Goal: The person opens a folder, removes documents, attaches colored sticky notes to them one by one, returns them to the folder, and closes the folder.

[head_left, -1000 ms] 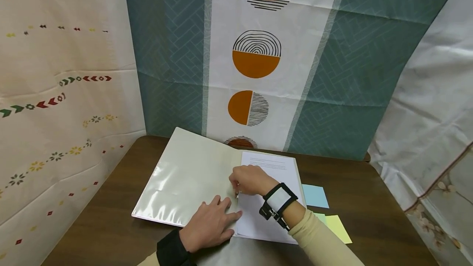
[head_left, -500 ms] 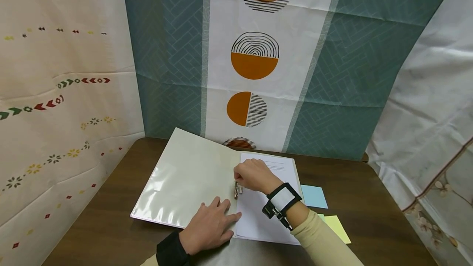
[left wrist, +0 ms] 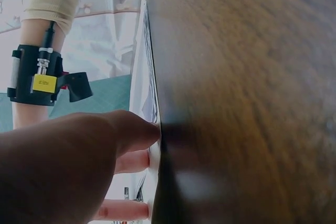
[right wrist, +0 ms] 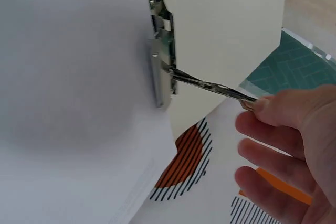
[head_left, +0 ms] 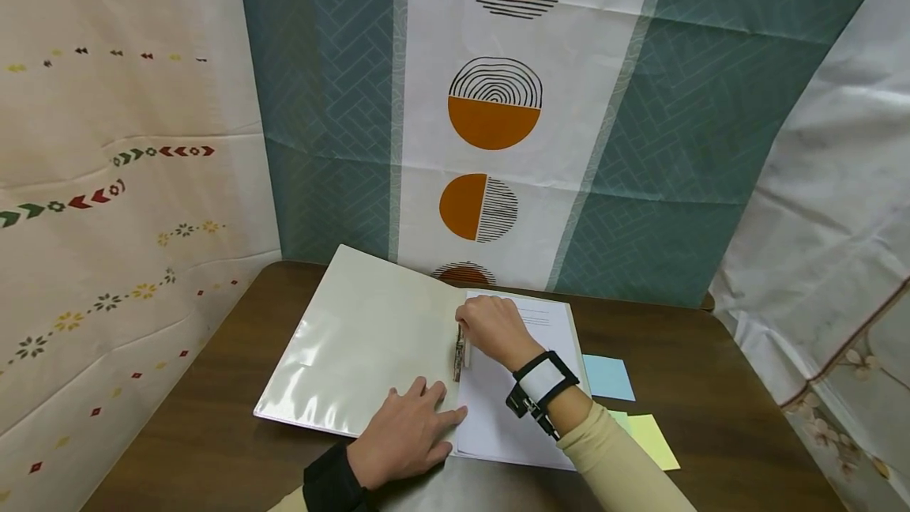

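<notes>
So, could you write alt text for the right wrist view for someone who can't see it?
The person's right grip pinches the raised metal lever of a clip at the edge of white paper. A cream folder cover and patterned cloth also show.

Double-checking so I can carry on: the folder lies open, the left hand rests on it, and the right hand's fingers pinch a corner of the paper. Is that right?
Not quite: the right hand pinches the clip's metal lever, not a corner of the paper, as the right wrist view shows. The folder does lie open, with the left hand resting on it.
</notes>
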Demonstrator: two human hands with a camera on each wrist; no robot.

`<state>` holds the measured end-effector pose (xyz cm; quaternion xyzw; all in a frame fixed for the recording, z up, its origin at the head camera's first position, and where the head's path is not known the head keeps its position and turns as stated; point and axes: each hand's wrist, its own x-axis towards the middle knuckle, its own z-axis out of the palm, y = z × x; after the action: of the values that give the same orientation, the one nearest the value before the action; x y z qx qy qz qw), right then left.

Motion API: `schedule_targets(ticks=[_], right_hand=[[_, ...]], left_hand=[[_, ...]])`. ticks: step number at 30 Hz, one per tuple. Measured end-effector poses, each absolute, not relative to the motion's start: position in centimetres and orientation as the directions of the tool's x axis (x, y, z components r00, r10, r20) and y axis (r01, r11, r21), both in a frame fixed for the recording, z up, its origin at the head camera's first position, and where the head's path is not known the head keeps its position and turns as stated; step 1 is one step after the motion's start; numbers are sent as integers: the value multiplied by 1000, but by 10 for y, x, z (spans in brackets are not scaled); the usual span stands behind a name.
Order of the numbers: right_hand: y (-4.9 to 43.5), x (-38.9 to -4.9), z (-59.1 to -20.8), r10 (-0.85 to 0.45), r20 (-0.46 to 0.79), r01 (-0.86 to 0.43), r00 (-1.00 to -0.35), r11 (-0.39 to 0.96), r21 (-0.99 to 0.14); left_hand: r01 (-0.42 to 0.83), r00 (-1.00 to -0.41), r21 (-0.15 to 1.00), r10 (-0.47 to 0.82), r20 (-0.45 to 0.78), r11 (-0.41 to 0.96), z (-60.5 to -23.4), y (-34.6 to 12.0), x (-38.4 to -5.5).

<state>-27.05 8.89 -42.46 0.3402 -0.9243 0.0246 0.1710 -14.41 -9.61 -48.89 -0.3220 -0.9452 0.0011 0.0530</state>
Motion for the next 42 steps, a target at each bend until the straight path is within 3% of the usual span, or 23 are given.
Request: schedule_targets(ticks=[11,22,42], right_hand=[[90,-273,-433,-597,405,-586,-693,793,166],[85,-274,-440,-604,330,-565,-725,796,214],[90,-289,-473,-442,33,-443,-896,890,-107]], left_hand=[[605,-791,-38,605,90,796,-488,-94,-145],[613,-782,-31,612,114,789,-488,-96,-143],[609,-787,-43,610,94,792,-492,-94,-146]])
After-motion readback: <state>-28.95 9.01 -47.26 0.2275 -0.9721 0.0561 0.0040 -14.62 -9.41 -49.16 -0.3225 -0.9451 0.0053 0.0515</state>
